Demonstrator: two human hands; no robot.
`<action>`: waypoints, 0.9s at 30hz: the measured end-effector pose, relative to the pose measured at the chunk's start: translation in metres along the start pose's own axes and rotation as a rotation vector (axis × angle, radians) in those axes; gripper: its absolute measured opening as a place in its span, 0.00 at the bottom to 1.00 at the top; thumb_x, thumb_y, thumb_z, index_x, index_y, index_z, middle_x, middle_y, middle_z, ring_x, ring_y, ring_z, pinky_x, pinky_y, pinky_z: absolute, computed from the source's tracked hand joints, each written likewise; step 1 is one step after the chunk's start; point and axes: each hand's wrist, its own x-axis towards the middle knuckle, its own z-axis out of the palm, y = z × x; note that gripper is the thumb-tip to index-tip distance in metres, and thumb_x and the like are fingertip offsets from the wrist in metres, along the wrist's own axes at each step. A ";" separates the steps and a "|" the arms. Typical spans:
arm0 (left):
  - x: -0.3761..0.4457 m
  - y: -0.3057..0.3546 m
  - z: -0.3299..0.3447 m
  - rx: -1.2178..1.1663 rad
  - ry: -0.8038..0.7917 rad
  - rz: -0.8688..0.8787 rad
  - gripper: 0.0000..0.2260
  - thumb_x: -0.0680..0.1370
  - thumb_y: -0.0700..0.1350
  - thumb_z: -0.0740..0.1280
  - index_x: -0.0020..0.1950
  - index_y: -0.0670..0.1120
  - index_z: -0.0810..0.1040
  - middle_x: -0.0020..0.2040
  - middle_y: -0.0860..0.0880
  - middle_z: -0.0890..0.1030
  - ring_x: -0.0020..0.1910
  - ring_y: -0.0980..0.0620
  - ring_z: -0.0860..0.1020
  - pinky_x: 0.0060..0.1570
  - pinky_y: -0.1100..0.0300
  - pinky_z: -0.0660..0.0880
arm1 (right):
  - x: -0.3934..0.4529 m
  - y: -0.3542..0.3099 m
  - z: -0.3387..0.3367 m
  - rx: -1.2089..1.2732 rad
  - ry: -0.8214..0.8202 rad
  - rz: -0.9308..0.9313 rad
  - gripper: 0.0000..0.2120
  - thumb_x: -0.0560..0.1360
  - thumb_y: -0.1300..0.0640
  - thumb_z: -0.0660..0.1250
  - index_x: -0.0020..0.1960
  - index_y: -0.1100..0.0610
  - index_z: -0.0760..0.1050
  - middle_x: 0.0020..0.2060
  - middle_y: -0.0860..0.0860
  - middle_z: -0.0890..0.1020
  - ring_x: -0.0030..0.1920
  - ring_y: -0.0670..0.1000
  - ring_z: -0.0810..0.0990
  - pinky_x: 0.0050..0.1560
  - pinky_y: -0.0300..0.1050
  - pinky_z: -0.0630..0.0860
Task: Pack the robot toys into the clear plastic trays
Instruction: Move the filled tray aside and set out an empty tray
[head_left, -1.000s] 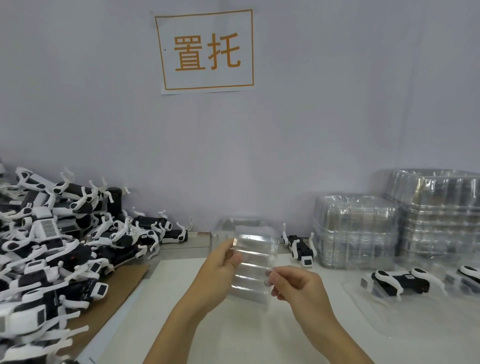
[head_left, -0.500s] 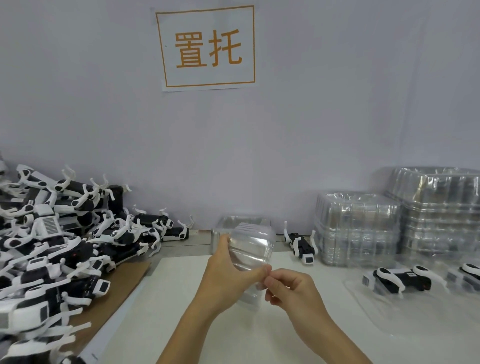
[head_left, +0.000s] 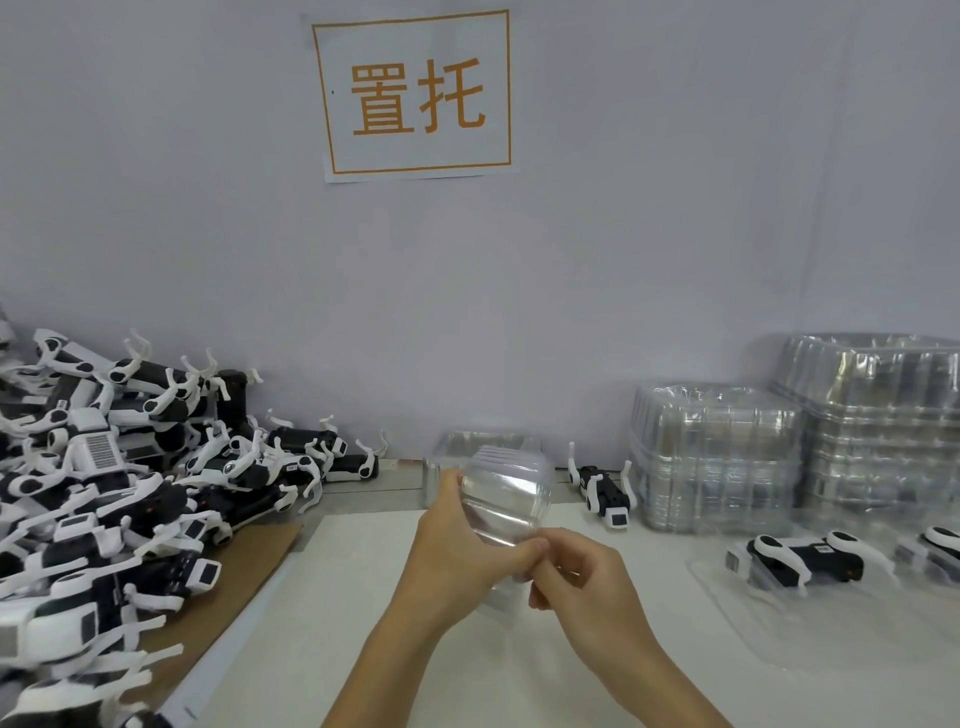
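Observation:
Above the white table I hold up a small stack of clear plastic trays (head_left: 506, 496), tilted on edge. My left hand (head_left: 462, 540) grips its left side with the thumb across the front. My right hand (head_left: 576, 577) pinches the lower right corner of the stack. A big pile of black-and-white robot toys (head_left: 119, 483) fills the left of the table. One robot toy (head_left: 605, 488) lies alone behind the trays. Another robot toy (head_left: 802, 564) lies in a flat clear tray (head_left: 737, 618) at the right.
Two tall stacks of clear trays (head_left: 717, 457) (head_left: 883, 415) stand at the back right against the wall. A low clear tray (head_left: 441, 457) sits behind my hands. A brown cardboard sheet (head_left: 234, 587) lies under the toy pile. A sign with orange characters (head_left: 415, 96) hangs on the wall.
The tray stack has turned from face-on to tilted on edge. My right hand has moved left to its lower corner, close to my left thumb.

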 end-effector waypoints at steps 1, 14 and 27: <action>0.000 0.000 0.001 0.014 0.001 0.013 0.29 0.59 0.52 0.82 0.53 0.61 0.70 0.45 0.64 0.82 0.43 0.63 0.81 0.38 0.71 0.75 | -0.001 -0.001 0.000 -0.023 0.007 -0.013 0.11 0.79 0.69 0.63 0.48 0.59 0.83 0.32 0.51 0.83 0.31 0.44 0.78 0.36 0.36 0.76; 0.012 -0.007 -0.037 0.098 0.332 -0.026 0.24 0.62 0.54 0.81 0.48 0.52 0.70 0.43 0.50 0.79 0.43 0.51 0.80 0.41 0.58 0.75 | 0.017 0.004 -0.024 -0.140 0.310 -0.090 0.11 0.78 0.65 0.65 0.45 0.53 0.82 0.31 0.48 0.83 0.30 0.41 0.77 0.33 0.31 0.72; 0.013 -0.057 -0.055 0.876 0.314 -0.115 0.42 0.61 0.55 0.82 0.71 0.64 0.65 0.72 0.53 0.61 0.72 0.46 0.54 0.68 0.41 0.56 | 0.024 0.012 -0.060 0.292 0.526 0.252 0.10 0.80 0.63 0.55 0.44 0.54 0.71 0.29 0.53 0.81 0.34 0.55 0.78 0.38 0.48 0.70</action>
